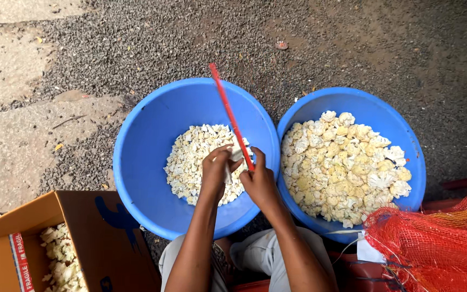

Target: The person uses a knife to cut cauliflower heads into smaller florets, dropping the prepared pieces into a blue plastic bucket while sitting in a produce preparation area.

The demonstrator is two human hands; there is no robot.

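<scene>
At 8 o'clock, a cardboard box [82, 232] holds scraps. The left hand [216, 172] pinches a cauliflower piece [235, 156] over the left blue basin [141, 162]. The right hand [259, 184] grips a red knife [229, 111]. At 3 o'clock, another blue basin [406, 140] holds florets beside red mesh sacking [439, 249].

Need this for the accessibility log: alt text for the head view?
Left hand holds a cauliflower piece while right hand cuts it with a red-handled knife over a blue basin of small pieces; a second basin holds larger florets.

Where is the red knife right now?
In the head view, the red knife is in the right hand, slanting up over the left blue basin of chopped cauliflower.
</scene>
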